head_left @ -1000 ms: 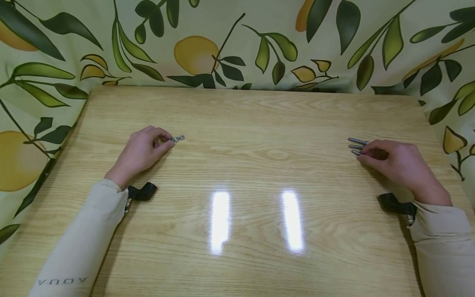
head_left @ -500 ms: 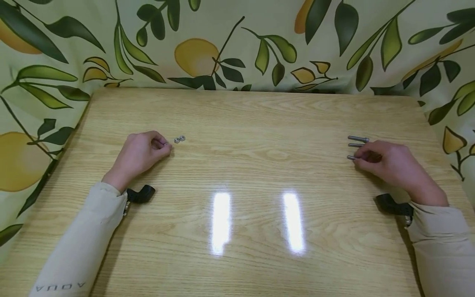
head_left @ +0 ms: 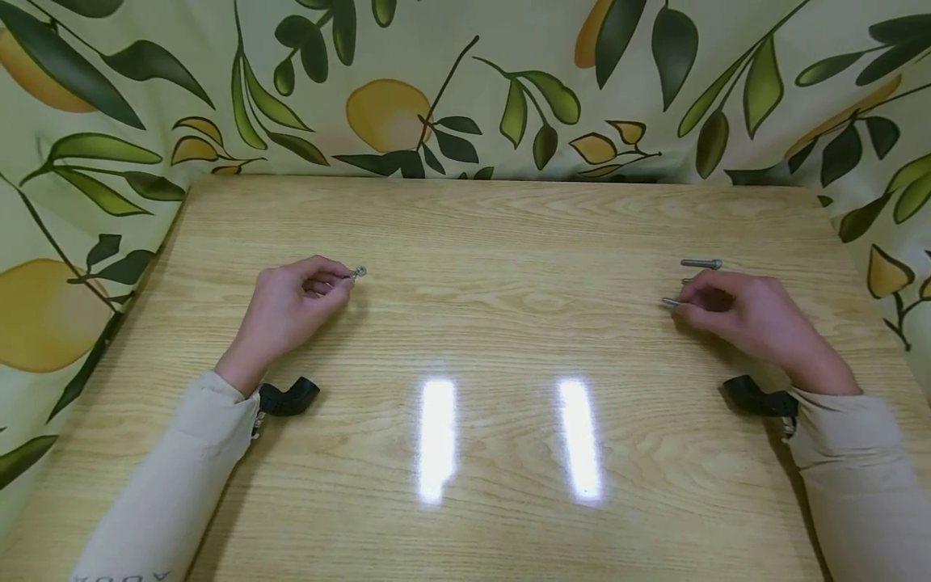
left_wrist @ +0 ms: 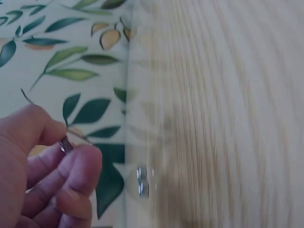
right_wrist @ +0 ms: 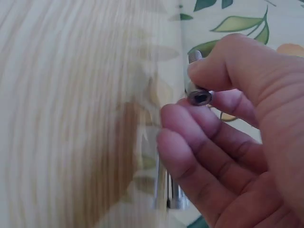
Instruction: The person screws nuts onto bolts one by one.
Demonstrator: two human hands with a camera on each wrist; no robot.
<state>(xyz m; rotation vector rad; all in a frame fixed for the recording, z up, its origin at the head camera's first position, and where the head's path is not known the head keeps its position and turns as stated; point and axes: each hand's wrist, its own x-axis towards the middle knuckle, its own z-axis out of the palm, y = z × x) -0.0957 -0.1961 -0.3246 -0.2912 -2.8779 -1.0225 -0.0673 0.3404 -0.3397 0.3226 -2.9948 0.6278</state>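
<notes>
My left hand (head_left: 294,303) pinches a small metal nut (left_wrist: 66,145) between thumb and index finger, above the table. Two more nuts (left_wrist: 142,181) lie side by side on the wood; in the head view the fingertips overlap one of them, leaving the other nut (head_left: 360,272) showing. On the right, my right hand (head_left: 742,311) pinches a socket-head bolt (right_wrist: 200,96) between thumb and fingers, its hex socket facing the wrist camera and its threaded end (head_left: 670,301) pointing left in the head view. Beyond that hand another bolt (head_left: 701,263) lies on the table, and a further one is mostly hidden behind the fingers.
The wood-grain table (head_left: 502,323) spans the space between the hands, with two bright light reflections on its near half. A leaf-and-fruit patterned cloth (head_left: 407,48) hangs along its back and sides. Black wrist-camera mounts (head_left: 289,397) stick out from both sleeves.
My left hand has drawn one nut away from the other two, then lifted and moved back rightward. My right hand has pulled a bolt off the group and shifted left with it.
</notes>
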